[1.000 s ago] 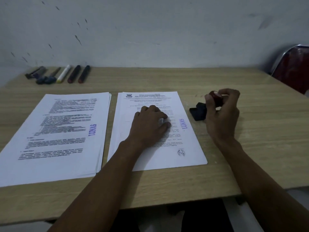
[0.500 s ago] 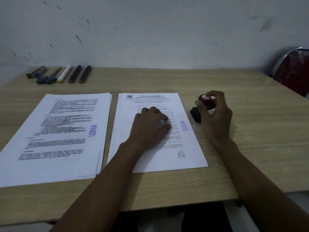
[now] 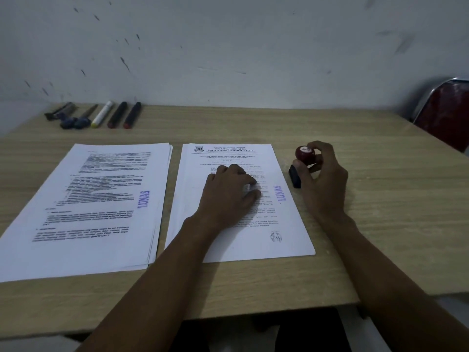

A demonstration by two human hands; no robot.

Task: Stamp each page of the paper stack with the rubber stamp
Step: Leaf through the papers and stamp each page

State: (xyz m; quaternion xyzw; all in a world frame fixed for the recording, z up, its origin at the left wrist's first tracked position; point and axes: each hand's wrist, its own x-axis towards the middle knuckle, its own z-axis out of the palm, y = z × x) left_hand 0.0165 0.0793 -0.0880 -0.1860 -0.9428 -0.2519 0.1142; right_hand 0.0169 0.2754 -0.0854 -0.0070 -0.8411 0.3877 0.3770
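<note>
My left hand (image 3: 232, 193) lies flat, palm down, fingers loosely spread, on the top page of the right paper stack (image 3: 238, 207), pressing on the printed text at mid-page. It grips nothing, just rests on the sheet. Just right of my left fingertips, near the page's right edge, sits a purple "LUNAS" stamp mark (image 3: 280, 193), running up the page sideways.

My right hand (image 3: 321, 179) is off the paper, on the bare wood surface (image 3: 380, 199) just beside the stack's right edge. It's closed around the rubber stamp (image 3: 305, 154): thumb and fingers pinch the neck under the round dark-red knob, which sticks up above my thumb with a pale label on top. The stamp's black base (image 3: 295, 177) pokes out at the left of my palm, low against the surface, close to the page edge but not on it. Can't tell if the base touches the wood.

Left of my left hand, well apart from the stamp, lies a second paper stack (image 3: 83, 212), thicker, edges fanned slightly, top page also carrying a purple "LUNAS" mark (image 3: 143, 199) by its right edge. A narrow gap of surface separates the two stacks.

Far beyond that left stack, by the wall (image 3: 228, 47), a row of markers (image 3: 101, 115) lies side by side: dark ones, one white with yellow end, two with red ends. Far right beyond my right hand, a red chair (image 3: 446, 115) with metal frame.
</note>
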